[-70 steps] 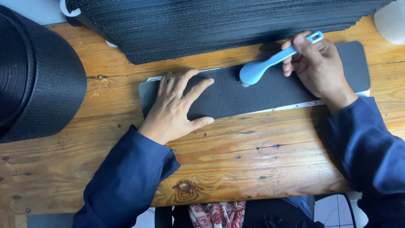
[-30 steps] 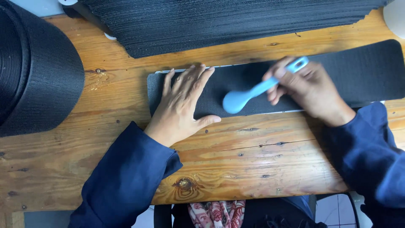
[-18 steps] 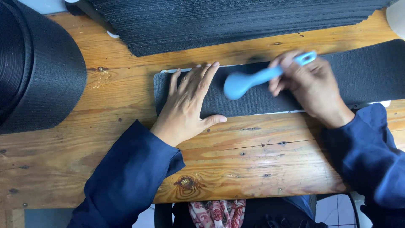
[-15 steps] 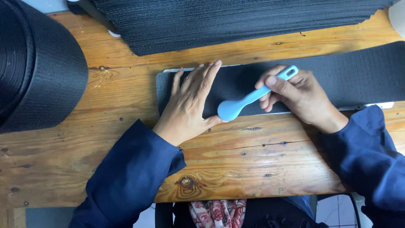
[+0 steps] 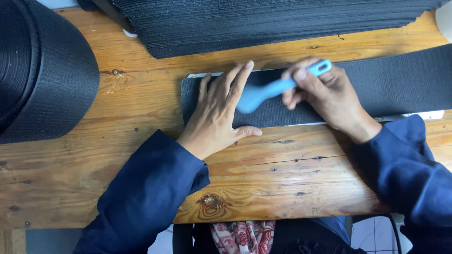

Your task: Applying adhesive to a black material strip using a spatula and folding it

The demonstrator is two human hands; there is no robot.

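A long black fabric strip (image 5: 391,84) lies across the wooden table (image 5: 282,174), over a thin white sheet whose edge shows beneath it. My left hand (image 5: 219,113) rests flat with spread fingers on the strip's left end, pinning it down. My right hand (image 5: 325,94) grips the handle of a light blue brush (image 5: 268,91). The brush head is blurred and sits on the strip right beside my left fingers.
A big roll of black webbing (image 5: 42,70) stands at the left. A thick stack of black strips (image 5: 263,21) fills the far side of the table. A white object (image 5: 445,19) peeks in at the top right corner.
The brush head swept from the strip's near edge up toward its middle, closer to my left fingers. My left hand stays flat on the strip. The view drifted slightly.
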